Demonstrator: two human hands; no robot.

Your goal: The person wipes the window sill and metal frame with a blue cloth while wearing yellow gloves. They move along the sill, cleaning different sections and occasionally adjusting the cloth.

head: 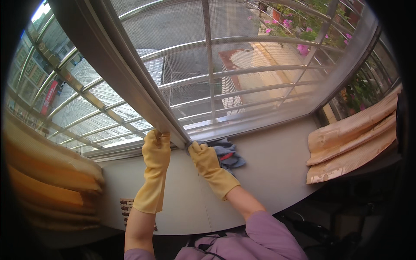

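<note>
Both hands wear yellow rubber gloves. My left hand (157, 146) is raised against the lower part of the window sash frame (146, 112), its fingers bent at the frame's edge; whether they grip it is hard to tell. At the foot of that frame, my right hand (203, 156) presses a blue-grey cloth (230, 152) with a red patch into the corner by the window track. Most of the cloth hangs to the right of the hand, over the white windowsill (266, 162).
Orange curtains (58, 182) bunch at the left and a peach curtain (351, 143) lies over the sill at the right. Metal bars (260, 68) stand outside the window, with pink flowers (304, 49) beyond. A brown-patterned item (126, 209) is beside the left forearm.
</note>
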